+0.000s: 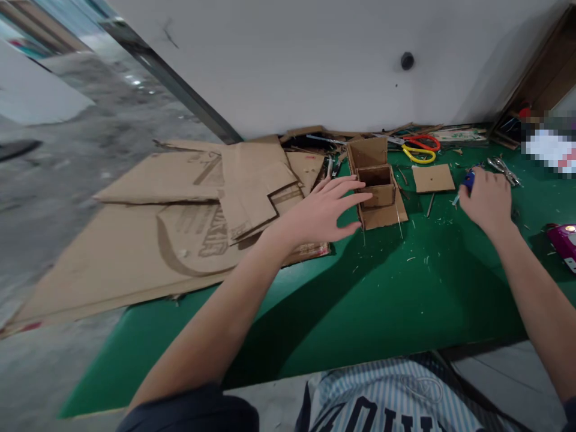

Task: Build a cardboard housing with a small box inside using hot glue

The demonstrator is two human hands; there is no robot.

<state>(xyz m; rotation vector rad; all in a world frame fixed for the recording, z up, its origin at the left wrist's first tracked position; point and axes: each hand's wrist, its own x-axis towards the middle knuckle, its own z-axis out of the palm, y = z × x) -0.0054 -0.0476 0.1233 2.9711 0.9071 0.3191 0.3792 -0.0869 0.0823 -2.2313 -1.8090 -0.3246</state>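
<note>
A small open cardboard box (378,196) with an upright back flap stands on the green table. My left hand (326,210) reaches its left side with fingers spread, the fingertips at the box's edge; whether they touch it I cannot tell. To the right, my right hand (490,195) is curled over a small blue tool (468,180) with a thin pale tip, perhaps a cutter; most of it is hidden. Between the box and that hand lies a square cardboard piece (433,179) with a small hole in it.
Flattened cardboard sheets (180,225) cover the left side and overhang the table (351,324). Scissors (420,149) with red and yellow handles lie behind the box. Metal pliers-like tools (504,171) and a purple device (564,243) are at the right. A white wall (315,66) rises behind.
</note>
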